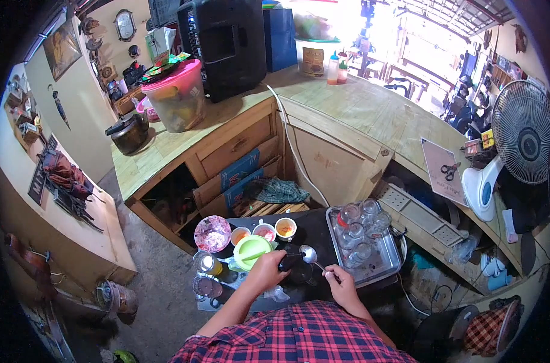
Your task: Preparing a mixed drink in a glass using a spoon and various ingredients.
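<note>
My left hand (269,271) is closed around a dark bottle (291,262), which is tilted with its mouth at the bowl of a metal spoon (308,254). The spoon's handle is held in the fingers of my right hand (340,283). Beneath them is a glass (301,273), hard to make out against the dark table. A green-lidded container (253,252) stands just beyond my left hand. Behind it are several cups, one of them a white cup (285,228) with orange contents, and a tub (212,233) with pink and white contents.
Right of my hands, a metal tray (392,254) holds several upturned glass mugs (358,255). A glass with yellow contents (207,264) and another glass (207,286) stand at the table's left. Beyond are a wooden counter (347,104), a kettle (129,134), a speaker (229,45) and a fan (524,136).
</note>
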Demonstrator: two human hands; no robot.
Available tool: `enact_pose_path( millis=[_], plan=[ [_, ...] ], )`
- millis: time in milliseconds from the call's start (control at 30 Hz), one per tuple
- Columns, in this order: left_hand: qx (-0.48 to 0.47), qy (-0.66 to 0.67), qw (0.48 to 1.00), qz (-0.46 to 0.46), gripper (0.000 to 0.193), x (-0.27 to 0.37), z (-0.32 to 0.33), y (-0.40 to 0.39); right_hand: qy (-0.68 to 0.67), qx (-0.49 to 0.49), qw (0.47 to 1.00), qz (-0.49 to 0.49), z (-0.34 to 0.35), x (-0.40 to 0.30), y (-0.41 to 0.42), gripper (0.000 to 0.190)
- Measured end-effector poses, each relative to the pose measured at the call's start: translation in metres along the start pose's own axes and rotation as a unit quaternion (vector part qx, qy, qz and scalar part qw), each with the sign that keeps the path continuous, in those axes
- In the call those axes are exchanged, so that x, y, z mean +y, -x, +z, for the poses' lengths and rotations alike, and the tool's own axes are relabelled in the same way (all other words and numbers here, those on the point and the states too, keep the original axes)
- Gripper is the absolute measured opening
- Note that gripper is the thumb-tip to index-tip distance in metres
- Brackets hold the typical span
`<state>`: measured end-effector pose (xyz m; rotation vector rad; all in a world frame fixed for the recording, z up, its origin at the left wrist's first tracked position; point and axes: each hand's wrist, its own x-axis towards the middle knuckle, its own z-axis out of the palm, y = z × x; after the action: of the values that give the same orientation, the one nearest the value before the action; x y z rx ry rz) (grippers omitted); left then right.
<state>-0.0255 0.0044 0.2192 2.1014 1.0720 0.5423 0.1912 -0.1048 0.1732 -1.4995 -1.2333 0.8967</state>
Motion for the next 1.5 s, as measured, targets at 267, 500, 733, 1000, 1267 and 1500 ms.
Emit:
enact_pose_path(
  millis=[267,500,733,1000,1267,1500],
  plan=[
    [0.019,0.004,1.0,-0.012,0.027,0.006,-0.008,-0.006,-0.088,-0.021,0.994,0.064,-0.007,0.006,0.001,0.012],
    [-0.026,0.028,0.998,0.041,0.025,0.02,0.002,-0.001,-0.075,-0.029,0.995,0.062,-0.006,0.009,0.0,0.014],
    [-0.013,0.015,0.998,-0.066,0.028,0.01,0.011,0.002,-0.096,-0.016,0.994,0.057,-0.009,0.01,-0.001,0.013],
    [-0.039,0.024,0.999,-0.017,0.027,0.018,-0.024,-0.004,-0.03,-0.05,0.998,-0.017,-0.011,0.004,-0.002,0.012],
    [-0.086,-0.034,0.996,0.013,0.028,0.008,-0.032,-0.012,-0.018,-0.079,0.997,0.002,-0.013,0.006,-0.002,0.013],
    [-0.123,-0.086,0.988,-0.024,0.033,-0.004,-0.027,-0.009,-0.044,-0.08,0.996,-0.008,-0.015,0.005,-0.003,0.014]
  ],
)
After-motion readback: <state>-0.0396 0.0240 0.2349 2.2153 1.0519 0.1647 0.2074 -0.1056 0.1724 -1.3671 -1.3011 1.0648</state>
